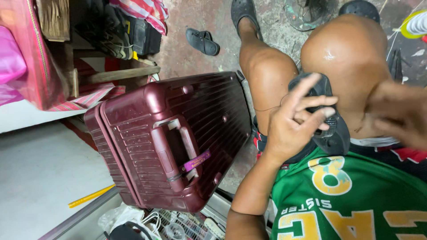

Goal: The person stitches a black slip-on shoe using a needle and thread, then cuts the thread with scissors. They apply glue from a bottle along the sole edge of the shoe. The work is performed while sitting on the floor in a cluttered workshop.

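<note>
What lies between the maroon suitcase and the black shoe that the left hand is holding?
In the head view, the person's left leg lies between the maroon suitcase and the black shoe, which the left hand presses against the right knee.

Maroon ribbed suitcase [169,138] with purple tag [196,160], black sandal [330,120], green yellow-lettered jersey [351,204], pink bag [26,58]

1. Your right hand [398,113], at three o'clock, is motion-blurred and cut off by the frame edge; you cannot tell its grip.
2. Your left hand [296,122] hides most of the black object [331,133] it holds.
3. The pink bag [26,58], at ten o'clock, is cropped.
4. The clutter at six o'clock is too small to identify.
</note>
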